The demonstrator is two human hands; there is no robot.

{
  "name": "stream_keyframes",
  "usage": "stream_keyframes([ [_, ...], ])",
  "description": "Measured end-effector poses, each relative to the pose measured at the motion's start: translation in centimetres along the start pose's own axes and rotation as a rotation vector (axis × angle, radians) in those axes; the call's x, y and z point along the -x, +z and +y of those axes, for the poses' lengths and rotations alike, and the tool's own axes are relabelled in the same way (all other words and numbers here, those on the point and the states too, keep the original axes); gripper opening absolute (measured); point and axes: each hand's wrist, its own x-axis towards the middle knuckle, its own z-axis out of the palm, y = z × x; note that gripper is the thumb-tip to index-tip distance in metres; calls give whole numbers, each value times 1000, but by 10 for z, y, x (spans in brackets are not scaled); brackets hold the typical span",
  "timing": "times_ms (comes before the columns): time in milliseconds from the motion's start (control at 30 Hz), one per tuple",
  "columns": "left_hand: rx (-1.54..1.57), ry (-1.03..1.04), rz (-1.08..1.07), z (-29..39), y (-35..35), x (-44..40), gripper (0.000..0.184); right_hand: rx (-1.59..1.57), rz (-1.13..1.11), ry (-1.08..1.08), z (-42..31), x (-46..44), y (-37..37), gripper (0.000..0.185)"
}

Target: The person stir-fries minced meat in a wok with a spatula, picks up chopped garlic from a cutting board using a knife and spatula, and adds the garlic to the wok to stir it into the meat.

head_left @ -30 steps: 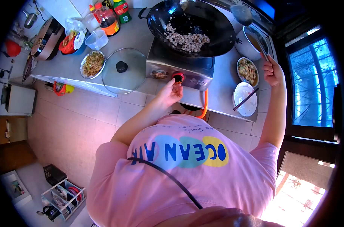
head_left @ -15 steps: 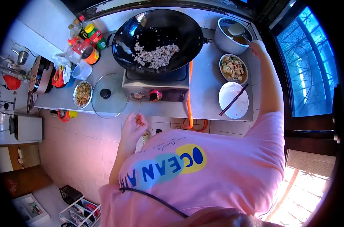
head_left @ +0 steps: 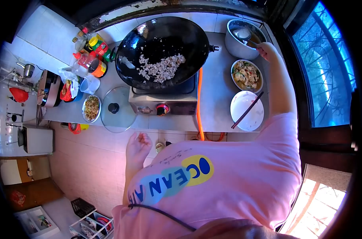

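Observation:
My right hand is closed around the handle of a metal ladle, whose bowl is down inside a deep grey pot at the back right. Some yellowish liquid shows in the pot. Held in front of my body, below the counter edge, my left hand is empty with loosely curled fingers. A large black wok rests on the gas stove between the hands. Crumbled, pale minced meat lies in it.
Near the pot are a bowl of cooked food and a white bowl with chopsticks across it. Left of the stove are a glass lid, another food bowl and several bottles. An orange hose hangs down.
The ladle's bowl has turned over and gone lower into the pot, with my right hand still holding its handle. My left hand stays in front of my body. The view has shifted slightly.

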Motion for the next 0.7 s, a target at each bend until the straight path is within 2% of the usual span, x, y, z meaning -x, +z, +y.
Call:
stream_keyframes([
  [33,0,-3,1,0,1,0,23,-94,-66,4,1,12,-5,17],
  [200,-64,-21,-33,-1,11,-8,20,-212,-85,53,15,47,-18,19],
  [267,-84,-33,-48,1,10,-12,20,-315,-83,142,23,56,-19,22],
  [700,-161,-202,-101,23,8,-27,18,-194,7,97,46,167,-12,22],
])
